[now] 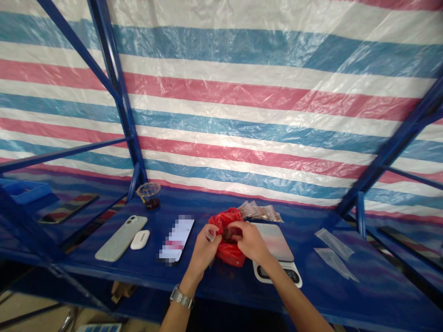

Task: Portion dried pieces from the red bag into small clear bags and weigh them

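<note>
The dark lump [228,233] is sitting on the red bag [226,253], just left of the scale [273,240], and the right hand [251,240] is pressing on it with the fingers held together, perhaps so it is not rolling away. The left hand [204,249], wearing a watch [182,296], is pinching a small clear piece [210,234] close to the lump. Behind the scale, small bags [259,212] are lying within easy reach, and to its right two clear sleeves [334,244] are lying flat. Further left of the scale, a phone [121,237], a white case [140,239] and a second phone [176,239] are lying out of the way, while a cup [148,196] is standing behind them.
</note>
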A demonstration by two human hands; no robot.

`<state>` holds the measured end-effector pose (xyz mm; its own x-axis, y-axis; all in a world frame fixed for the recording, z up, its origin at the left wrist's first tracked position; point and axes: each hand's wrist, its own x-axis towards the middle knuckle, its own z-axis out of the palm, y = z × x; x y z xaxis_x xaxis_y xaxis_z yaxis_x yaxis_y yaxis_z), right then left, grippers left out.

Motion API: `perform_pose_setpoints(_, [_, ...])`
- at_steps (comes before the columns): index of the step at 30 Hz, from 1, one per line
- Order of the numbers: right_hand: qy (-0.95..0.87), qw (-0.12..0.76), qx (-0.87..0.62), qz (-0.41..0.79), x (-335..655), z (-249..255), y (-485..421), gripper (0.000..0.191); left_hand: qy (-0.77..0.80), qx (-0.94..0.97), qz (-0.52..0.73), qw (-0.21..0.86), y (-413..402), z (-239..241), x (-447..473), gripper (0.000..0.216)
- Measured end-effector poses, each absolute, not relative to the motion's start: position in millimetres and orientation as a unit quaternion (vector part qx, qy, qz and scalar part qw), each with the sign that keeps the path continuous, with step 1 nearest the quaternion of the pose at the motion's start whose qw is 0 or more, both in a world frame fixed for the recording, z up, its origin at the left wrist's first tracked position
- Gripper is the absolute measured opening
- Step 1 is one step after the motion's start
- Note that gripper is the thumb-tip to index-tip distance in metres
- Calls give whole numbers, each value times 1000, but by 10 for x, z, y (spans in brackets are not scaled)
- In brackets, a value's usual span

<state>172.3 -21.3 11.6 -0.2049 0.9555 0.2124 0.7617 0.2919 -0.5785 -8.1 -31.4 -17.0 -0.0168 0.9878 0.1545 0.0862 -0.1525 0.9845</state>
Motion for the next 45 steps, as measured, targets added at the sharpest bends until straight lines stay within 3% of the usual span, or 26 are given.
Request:
perform_pose_setpoints(4, [-727, 364, -512, 278, 1766, 170, -227, 32, 489, 606, 513, 363, -365, -169, -109, 9])
perform_pose_setpoints(8, [-753, 377, -471, 263, 1682, 408, -341, 29, 508, 619, 487, 347, -414, -124, -65, 7])
perform_pose_setpoints(17, [-849, 279, -448, 10, 1499, 647, -589, 42, 507, 637, 475, 332, -422, -39, 5, 7])
perform_pose_setpoints(25, [-839, 271, -471, -19, 1550, 583, -529, 36, 513, 632, 476, 333, -407, -126, -18, 7])
perform_pose_setpoints(33, [-817, 113, -564, -45, 1745, 269, -252, 40, 544, 636, 449, 313, -398, -138, -61, 9])
perform_pose_setpoints(45, [-820, 127, -558, -21, 1811, 267, -264, 42, 519, 639, 432, 368, -313, -141, -86, 14])
